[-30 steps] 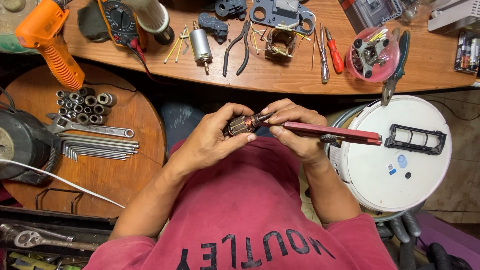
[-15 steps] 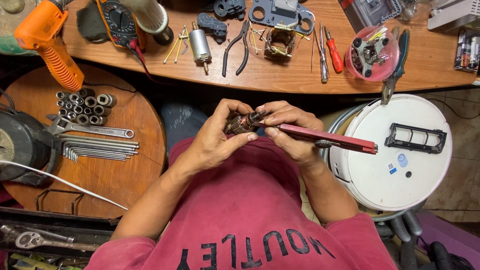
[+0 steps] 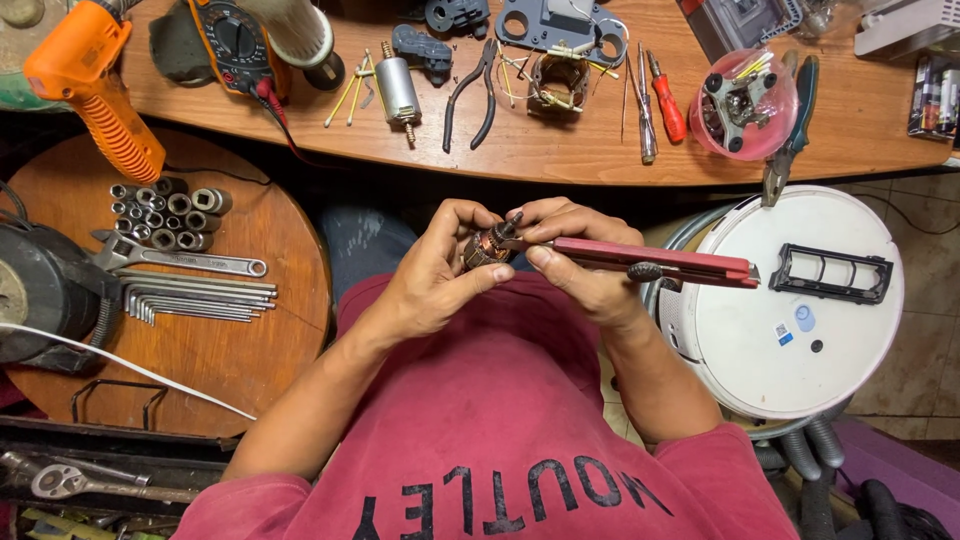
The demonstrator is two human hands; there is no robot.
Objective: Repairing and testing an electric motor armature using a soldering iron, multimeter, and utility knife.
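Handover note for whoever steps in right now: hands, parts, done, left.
Left hand: grips the small motor armature, copper windings showing, shaft end up.
Right hand: holds the red utility knife, tip against the armature's upper end.
Both are over the lap, off the wooden bench.
On the bench: pliers, red screwdriver, a cylindrical motor.
Done: armature is out of any housing.
Left: knife work at the armature's end is in progress; the pictures don't show how far along.
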